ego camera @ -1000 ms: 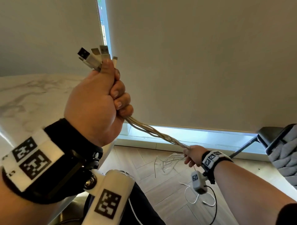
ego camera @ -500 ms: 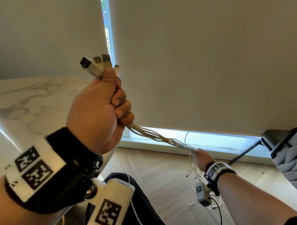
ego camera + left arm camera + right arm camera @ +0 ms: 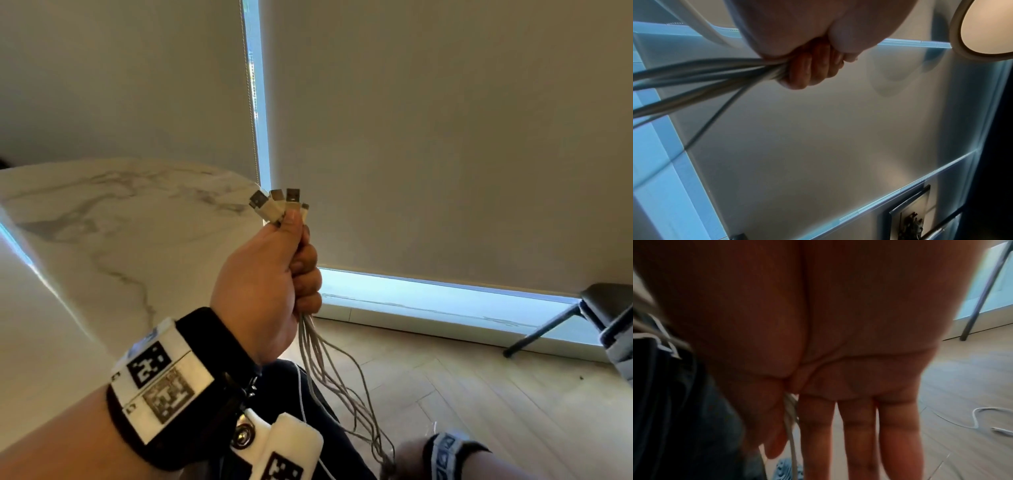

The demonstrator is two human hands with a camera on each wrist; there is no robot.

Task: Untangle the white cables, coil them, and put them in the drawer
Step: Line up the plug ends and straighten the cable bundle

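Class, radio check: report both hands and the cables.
Left hand grips white cables below plugs. Right hand fingers straight, strands beside thumb. Stray cable on floor.

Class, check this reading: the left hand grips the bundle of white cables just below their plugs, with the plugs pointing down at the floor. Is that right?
One detail is wrong. The left hand does grip the cables just below their plugs, but the head view shows the plugs sticking up above the fist, not down at the floor. It is the loose cable lengths that hang down from the fist.
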